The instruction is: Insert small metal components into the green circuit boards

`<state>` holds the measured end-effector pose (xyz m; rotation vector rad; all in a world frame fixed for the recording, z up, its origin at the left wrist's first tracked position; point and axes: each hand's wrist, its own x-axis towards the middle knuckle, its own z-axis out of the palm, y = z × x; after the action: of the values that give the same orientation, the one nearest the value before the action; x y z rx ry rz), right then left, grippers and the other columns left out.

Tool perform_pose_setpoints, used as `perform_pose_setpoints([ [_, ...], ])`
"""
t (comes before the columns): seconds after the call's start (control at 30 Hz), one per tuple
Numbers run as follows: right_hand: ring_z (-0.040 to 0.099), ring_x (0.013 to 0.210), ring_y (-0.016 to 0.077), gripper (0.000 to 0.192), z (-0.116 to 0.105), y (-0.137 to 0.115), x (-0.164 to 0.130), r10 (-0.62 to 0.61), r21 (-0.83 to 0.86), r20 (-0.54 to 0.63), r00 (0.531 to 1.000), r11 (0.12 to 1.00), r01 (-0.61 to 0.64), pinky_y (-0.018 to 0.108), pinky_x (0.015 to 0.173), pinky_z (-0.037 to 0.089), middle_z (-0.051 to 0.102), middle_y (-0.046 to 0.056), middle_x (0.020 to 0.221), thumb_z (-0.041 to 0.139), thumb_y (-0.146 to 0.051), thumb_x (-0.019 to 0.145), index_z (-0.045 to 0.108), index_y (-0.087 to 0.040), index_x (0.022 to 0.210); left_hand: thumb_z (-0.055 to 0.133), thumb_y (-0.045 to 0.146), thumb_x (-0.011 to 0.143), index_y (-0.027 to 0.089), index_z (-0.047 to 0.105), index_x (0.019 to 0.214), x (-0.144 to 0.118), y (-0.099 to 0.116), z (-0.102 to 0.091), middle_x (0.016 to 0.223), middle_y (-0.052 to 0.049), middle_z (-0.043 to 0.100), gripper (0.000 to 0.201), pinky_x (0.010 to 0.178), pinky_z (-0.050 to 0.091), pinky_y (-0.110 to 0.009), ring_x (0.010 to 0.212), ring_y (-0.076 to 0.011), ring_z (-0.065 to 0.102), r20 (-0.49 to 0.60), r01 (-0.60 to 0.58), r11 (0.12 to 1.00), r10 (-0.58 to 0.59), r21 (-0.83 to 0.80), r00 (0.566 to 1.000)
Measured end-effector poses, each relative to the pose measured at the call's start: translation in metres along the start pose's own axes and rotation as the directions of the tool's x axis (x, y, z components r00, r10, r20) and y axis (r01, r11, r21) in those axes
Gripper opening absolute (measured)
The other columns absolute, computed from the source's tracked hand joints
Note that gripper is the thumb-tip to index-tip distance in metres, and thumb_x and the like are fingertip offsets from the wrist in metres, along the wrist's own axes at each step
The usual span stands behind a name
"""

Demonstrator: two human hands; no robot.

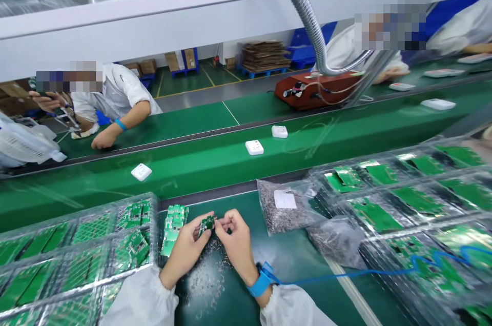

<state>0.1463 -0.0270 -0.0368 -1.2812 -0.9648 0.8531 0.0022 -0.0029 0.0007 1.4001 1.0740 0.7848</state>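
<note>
— Head view: what are you holding?
— I'm pinching a small circuit board (207, 223) in my left hand (187, 250), at twelve o'clock from my wrists. My right hand (237, 239) is pinching a tiny part against its three o'clock edge, above loose metal parts (205, 280).

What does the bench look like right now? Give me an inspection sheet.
Surface: green mat, conveyor belt beyond.
Job's things: small circuit board pinched between left hand and right hand; loose metal parts below.
Clutter: parts bags; clear trays of boards on left and right; board stack.
Hands: both shut on the board.
Cables: blue wrist strap with coiled cord.
Surroundings: white units on belt; flexible hose; other workers opposite.
</note>
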Motion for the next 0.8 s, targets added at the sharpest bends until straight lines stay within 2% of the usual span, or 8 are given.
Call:
perform_pose_setpoints([
  [0.2,0.057,0.062,0.0148,0.024,-0.001,0.003,0.000,0.019,-0.013,0.006,1.000,1.000,-0.019,0.025,0.060,0.045,0.056,-0.003,0.067,0.065,-0.031,0.085,0.045,-0.024,0.073,0.073,0.031,0.087,0.023,0.069,0.133,-0.001,-0.001,-0.001,0.138,-0.010,0.069,0.047,0.116,0.047,-0.046,0.139,-0.0289,0.056,0.067,0.025,0.999,-0.023,-0.034,0.997],
  [0.5,0.049,0.063,0.0132,0.020,-0.001,0.001,0.000,-0.002,0.005,0.022,1.000,1.000,0.002,0.024,0.061,0.042,0.051,-0.005,0.067,0.063,-0.027,0.086,0.049,-0.023,0.071,0.075,0.041,0.085,0.022,0.071,0.129,0.000,0.005,-0.002,0.138,-0.012,0.068,0.048,0.115,0.047,-0.048,0.130,-0.0304,0.063,0.084,0.018,1.000,-0.017,-0.015,0.996],
  [0.7,0.061,0.071,0.0132,0.007,0.010,-0.008,-0.001,-0.063,-0.042,-0.029,0.998,0.997,0.061,0.022,0.067,0.049,0.061,-0.004,0.074,0.064,-0.018,0.082,0.059,-0.021,0.079,0.077,0.060,0.074,0.020,0.076,0.110,0.006,0.007,-0.015,0.123,-0.011,0.076,0.054,0.114,0.047,-0.049,0.126,-0.0342,0.065,-0.018,0.027,0.983,-0.024,0.184,1.000],
  [0.8,0.059,0.069,0.0108,0.010,0.015,-0.001,0.008,-0.086,-0.056,-0.041,0.995,0.995,0.083,0.019,0.067,0.049,0.061,-0.005,0.077,0.068,-0.013,0.078,0.063,-0.021,0.083,0.078,0.062,0.067,0.021,0.076,0.104,0.019,-0.010,-0.033,0.100,-0.007,0.082,0.055,0.098,0.059,-0.046,0.111,-0.0368,0.072,-0.068,0.078,0.934,-0.058,0.349,0.996],
])
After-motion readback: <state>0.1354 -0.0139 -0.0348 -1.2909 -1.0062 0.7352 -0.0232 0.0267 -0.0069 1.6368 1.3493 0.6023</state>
